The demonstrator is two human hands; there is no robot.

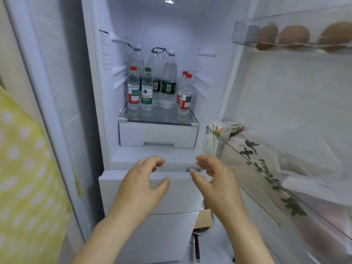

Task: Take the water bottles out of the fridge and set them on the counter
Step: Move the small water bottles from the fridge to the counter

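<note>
My left grip (142,184), right grip (216,180) both empty, fingers loosely curled. Clear plastic water bottles (147,90) upright on glass shelf (158,120), ahead above both; left looks nearer.

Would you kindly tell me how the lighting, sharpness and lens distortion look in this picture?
Head view: the fridge lamp lights the water bottles evenly, and they read fairly sharp; the eggs and yellow cloth at the edges are soft; wide-angle distortion stretches the door shelf; the left hand and right hand are slightly blurred.
</note>
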